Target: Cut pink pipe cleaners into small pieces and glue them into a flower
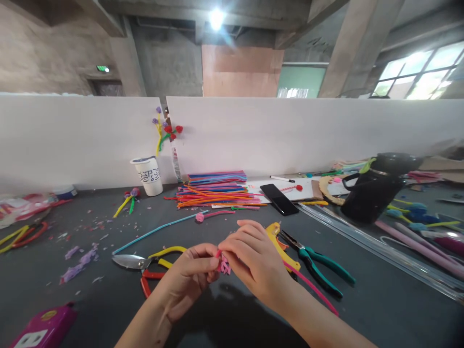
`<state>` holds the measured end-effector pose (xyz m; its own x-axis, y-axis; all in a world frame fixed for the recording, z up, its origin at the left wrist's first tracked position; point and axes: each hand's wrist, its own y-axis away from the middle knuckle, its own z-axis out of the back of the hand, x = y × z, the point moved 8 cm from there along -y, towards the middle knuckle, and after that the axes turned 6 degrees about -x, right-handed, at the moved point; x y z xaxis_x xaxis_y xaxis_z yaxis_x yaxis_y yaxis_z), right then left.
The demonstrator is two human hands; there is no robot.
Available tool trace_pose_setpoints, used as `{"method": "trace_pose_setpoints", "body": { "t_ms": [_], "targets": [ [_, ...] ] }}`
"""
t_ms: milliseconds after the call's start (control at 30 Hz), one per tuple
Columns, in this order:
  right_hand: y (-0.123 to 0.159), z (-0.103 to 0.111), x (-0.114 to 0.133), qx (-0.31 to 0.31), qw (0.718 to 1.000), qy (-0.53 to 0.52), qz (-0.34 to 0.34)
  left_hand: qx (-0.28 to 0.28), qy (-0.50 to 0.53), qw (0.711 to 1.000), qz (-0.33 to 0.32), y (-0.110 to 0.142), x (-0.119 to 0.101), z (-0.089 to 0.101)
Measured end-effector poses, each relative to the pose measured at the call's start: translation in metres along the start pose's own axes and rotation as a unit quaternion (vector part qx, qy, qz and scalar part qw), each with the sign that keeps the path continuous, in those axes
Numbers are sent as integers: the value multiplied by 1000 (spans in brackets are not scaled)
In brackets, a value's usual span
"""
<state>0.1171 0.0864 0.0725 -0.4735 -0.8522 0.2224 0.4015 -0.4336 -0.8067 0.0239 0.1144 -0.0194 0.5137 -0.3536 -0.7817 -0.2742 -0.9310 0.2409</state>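
On the dark counter [108, 232], clockwise from the hands, the black pitcher [375, 193] is set at 2 o'clock and the stem pile [217, 193] at 12. The right hand [255, 258] and left hand [194, 270] are held close together, each grip pinching the pink piece [224, 266] between them, while the pliers [321, 265] are seen at 3 o'clock, the scissors [147, 266] at 9, the cup [150, 179] at 11 and the phone [280, 199] at 1. Past the right hand, a pink stem [317, 291] is extended toward 4 o'clock.
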Motion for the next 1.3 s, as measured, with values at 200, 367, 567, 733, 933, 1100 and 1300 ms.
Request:
{"method": "trace_pose_setpoints", "body": {
  "t_ms": [200, 367, 567, 733, 933, 1100, 1300],
  "targets": [
    [0, 3, -5, -25, 999, -23, -32, -26, 40, 999, -22, 0, 1, 0],
    [1, 2, -8, -39, 996, -48, -66, -66, 62, 995, -46, -1, 0, 5],
    [3, -5, -12, -35, 988, -83, -127, -80, 74, 992, -69, -1, -1, 8],
    [6, -7, -18, -35, 975, -115, -188, -99, 83, 987, -91, 1, -1, 10],
    [6, -4, -13, -62, 981, -53, -176, -101, 80, 985, -112, 1, -5, 6],
    [9, -5, -14, -70, 981, -56, -170, -109, 67, 985, -115, 1, -2, 9],
    [4, -1, -10, -60, 995, -12, -81, -135, -118, 959, -217, 11, -30, 5]
  ]
}}
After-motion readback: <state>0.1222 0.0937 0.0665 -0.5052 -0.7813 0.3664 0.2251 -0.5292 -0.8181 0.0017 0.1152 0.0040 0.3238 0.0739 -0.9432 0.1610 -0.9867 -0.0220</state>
